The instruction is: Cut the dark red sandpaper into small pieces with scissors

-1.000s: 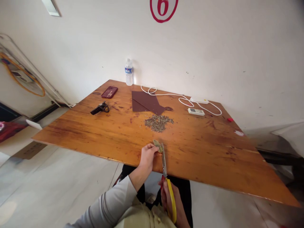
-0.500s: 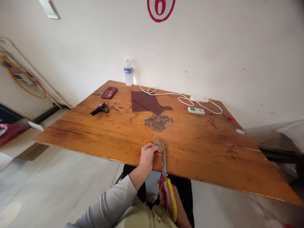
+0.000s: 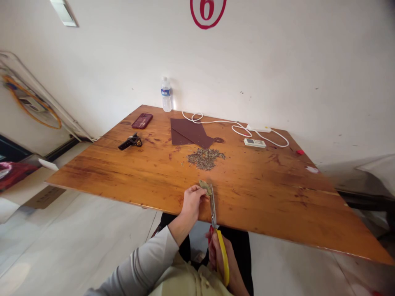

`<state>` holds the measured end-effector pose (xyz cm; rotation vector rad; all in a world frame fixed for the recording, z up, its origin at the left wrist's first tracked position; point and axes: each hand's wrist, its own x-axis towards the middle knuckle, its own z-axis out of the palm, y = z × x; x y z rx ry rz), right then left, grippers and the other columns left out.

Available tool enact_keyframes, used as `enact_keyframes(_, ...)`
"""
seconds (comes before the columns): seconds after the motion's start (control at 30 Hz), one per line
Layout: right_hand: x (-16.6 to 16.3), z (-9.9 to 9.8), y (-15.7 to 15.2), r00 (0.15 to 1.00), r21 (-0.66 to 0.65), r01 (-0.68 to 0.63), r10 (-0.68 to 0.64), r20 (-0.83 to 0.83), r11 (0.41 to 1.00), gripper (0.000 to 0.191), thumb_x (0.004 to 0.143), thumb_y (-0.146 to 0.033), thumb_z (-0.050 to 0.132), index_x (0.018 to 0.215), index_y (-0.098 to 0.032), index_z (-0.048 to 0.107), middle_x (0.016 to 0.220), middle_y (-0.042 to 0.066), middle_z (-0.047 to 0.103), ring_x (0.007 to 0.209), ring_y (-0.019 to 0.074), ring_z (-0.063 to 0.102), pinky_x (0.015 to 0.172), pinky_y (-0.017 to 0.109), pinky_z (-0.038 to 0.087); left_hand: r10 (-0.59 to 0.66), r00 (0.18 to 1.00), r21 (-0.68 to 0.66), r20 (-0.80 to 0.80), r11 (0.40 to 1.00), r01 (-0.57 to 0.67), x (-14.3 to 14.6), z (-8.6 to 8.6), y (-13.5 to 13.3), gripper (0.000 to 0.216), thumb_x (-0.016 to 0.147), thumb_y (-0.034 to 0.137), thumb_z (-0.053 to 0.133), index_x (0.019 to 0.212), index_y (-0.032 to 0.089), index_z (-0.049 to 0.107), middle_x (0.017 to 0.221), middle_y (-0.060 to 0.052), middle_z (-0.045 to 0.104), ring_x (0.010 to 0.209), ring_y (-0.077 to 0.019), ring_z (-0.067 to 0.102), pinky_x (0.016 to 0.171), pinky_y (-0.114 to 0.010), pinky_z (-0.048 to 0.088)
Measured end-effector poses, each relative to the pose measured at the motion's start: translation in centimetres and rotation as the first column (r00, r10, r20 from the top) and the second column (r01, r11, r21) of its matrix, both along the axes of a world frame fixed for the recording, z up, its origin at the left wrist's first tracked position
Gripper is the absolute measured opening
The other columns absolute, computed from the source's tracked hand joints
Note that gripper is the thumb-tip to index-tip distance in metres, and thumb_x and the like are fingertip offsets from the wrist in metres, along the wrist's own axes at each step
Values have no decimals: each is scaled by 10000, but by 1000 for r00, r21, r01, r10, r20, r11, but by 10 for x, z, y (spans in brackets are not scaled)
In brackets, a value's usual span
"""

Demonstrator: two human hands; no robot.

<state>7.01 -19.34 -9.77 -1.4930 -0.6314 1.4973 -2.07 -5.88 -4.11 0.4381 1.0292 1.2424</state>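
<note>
My left hand (image 3: 193, 202) is closed in a pinch on a small, flat, greenish-brown piece that looks like a dried leaf (image 3: 203, 186), just above the table's near edge. Scissors (image 3: 223, 255) with one yellow and one red handle are in my right hand (image 3: 216, 248), its fingers wrapped around the handles. Their long metal blades point away from me and lie nearly together, right beside the leaf's right edge. Whether the blades touch the leaf I cannot tell. Beyond both hands, a loose pile of small brown-grey cut bits (image 3: 205, 159) is spread on the wooden table (image 3: 262, 193).
Dark red sheets (image 3: 188, 131) lie behind the pile. Further left are a black strapped object (image 3: 131, 141), a dark red phone (image 3: 142, 121) and a water bottle (image 3: 166, 95). A white remote (image 3: 254, 143) and a power strip (image 3: 258, 128) with its cord lie back right.
The view has shifted very slightly. The scissors' handles have moved a little in my right hand; my left hand and the leaf stay in nearly the same place.
</note>
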Motion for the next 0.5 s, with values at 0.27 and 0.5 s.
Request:
enact_keyframes(0.27,6,-5,2,1000,-86,15,-13,25,996,638,552,-877,673,633,-249,593,376,-89,348,308,78,279,311,214,218,-10,1000,-1,3,1000,10,-1,-4,3,201,468,204,735,444,180,536,478,25,551,444,-105,533,498,-242,454)
enact_keyframes(0.5,7,0,5,1000,-78,-14,14,3,997,780,495,-962,600,695,-211,530,412,-102,381,331,60,300,337,209,244,-24,1000,-1,-5,1000,24,-1,-5,3,190,469,206,744,458,170,558,473,22,555,434,-102,533,498,-237,451)
